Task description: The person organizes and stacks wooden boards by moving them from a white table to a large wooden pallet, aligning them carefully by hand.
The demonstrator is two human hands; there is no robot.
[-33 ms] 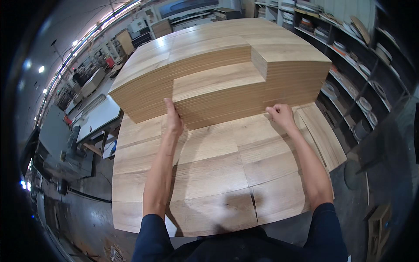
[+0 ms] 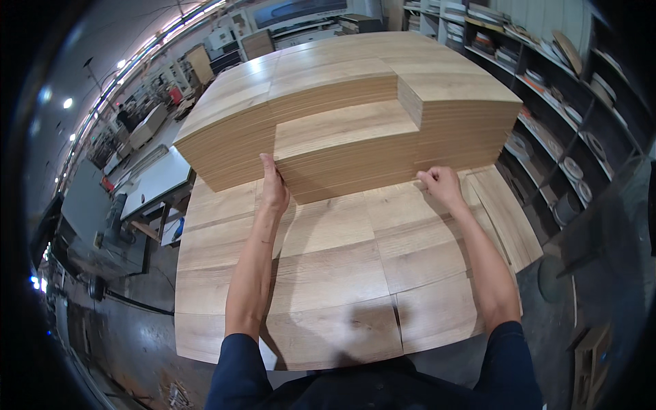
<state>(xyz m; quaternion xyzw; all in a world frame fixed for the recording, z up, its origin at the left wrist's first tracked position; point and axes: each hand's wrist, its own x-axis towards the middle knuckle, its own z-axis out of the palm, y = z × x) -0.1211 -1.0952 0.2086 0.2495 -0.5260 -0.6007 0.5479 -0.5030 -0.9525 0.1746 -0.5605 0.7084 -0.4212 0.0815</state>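
A middle stack of wood-grain boards (image 2: pixel 355 160) stands in front of me, lower than the stacks around it. My left hand (image 2: pixel 275 188) is upright with fingers stretched, its palm side against the left front corner of that stack. Near the stack's lower right front, my right hand (image 2: pixel 442 181) is curled closed, with thumb and index finger close together. Nothing shows in its fingers. Taller board stacks rise at the left (image 2: pixel 225 150), along the back, and at the right (image 2: pixel 471 133). Both hands are above a layer of flat wood-grain boards (image 2: pixel 328 266).
A narrow board (image 2: pixel 506 219) lies along the right side. Dark shelves (image 2: pixel 547 102) with rolls of edging stand beyond it at the right. To the left are a white-topped table (image 2: pixel 157 181) and grey machinery (image 2: pixel 96 212). Scraps (image 2: pixel 178 395) lie on the floor at the lower left.
The view has tilted very slightly. Both hands and the boards keep their places.
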